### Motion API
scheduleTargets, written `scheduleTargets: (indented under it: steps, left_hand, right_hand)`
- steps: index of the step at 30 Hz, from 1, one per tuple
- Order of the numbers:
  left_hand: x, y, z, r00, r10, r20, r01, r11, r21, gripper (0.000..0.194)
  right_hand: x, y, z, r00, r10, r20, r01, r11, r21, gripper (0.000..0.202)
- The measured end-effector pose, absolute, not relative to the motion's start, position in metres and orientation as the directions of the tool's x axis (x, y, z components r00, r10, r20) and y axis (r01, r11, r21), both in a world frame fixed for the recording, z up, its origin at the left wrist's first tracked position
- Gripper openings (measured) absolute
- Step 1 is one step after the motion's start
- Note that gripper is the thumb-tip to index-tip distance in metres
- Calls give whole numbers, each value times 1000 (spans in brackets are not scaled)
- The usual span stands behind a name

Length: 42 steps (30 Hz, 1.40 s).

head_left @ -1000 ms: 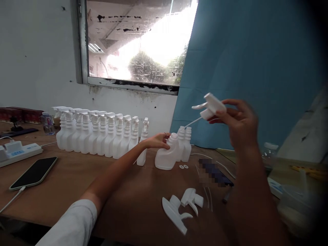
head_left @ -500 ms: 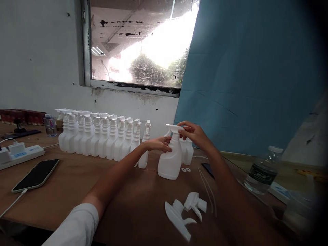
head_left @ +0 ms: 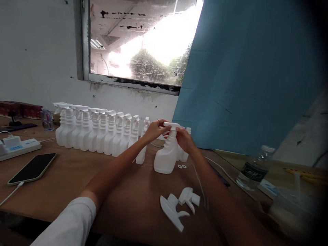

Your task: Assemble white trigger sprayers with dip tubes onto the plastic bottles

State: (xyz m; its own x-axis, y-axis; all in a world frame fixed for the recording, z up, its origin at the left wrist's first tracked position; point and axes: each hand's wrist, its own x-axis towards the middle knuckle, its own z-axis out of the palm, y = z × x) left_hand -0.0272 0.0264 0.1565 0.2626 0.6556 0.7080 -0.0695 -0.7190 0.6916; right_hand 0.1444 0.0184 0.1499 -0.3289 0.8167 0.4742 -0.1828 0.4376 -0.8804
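A white spray bottle [head_left: 165, 157] stands upright on the brown table, its trigger head [head_left: 172, 125] on top. My left hand [head_left: 156, 130] is closed on the nozzle side of that head. From the right, my right hand [head_left: 185, 139] has its fingers closed round the head's collar at the bottle neck. Just behind stand more white bottles [head_left: 183, 155], partly hidden. Two small white rings [head_left: 182, 166] lie beside the bottle's base. Nearer me are two loose trigger heads, one long [head_left: 173, 212] and one smaller [head_left: 189, 199], with thin clear tubes [head_left: 201, 182] to their right.
A long row of white spray bottles [head_left: 102, 136] stands at the back left. A phone [head_left: 32, 168] and power strip [head_left: 24, 149] lie at the left. At the right are a water bottle [head_left: 253, 171], a cable and a plastic cup [head_left: 292, 208]. A window and blue sheet are behind.
My left hand has risen from the bottle's shoulder to the trigger head. My right hand has shifted down to the collar. The view has tilted slightly.
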Motion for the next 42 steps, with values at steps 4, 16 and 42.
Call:
scheduleTargets:
  steps: [4, 16, 42]
  left_hand:
    - [-31, 29, 158, 230, 660, 715, -29, -730, 683, 29]
    - [-32, 33, 154, 203, 651, 732, 80, -756, 650, 25]
    - [-36, 28, 161, 195, 669, 717, 247, -741, 624, 22]
  right_hand:
    - [126, 24, 131, -277, 875, 397, -334, 300, -894, 40]
    - [122, 22, 128, -275, 781, 560, -354, 459, -815, 37]
    - [120, 28, 122, -255, 765, 591, -323, 508, -798, 31]
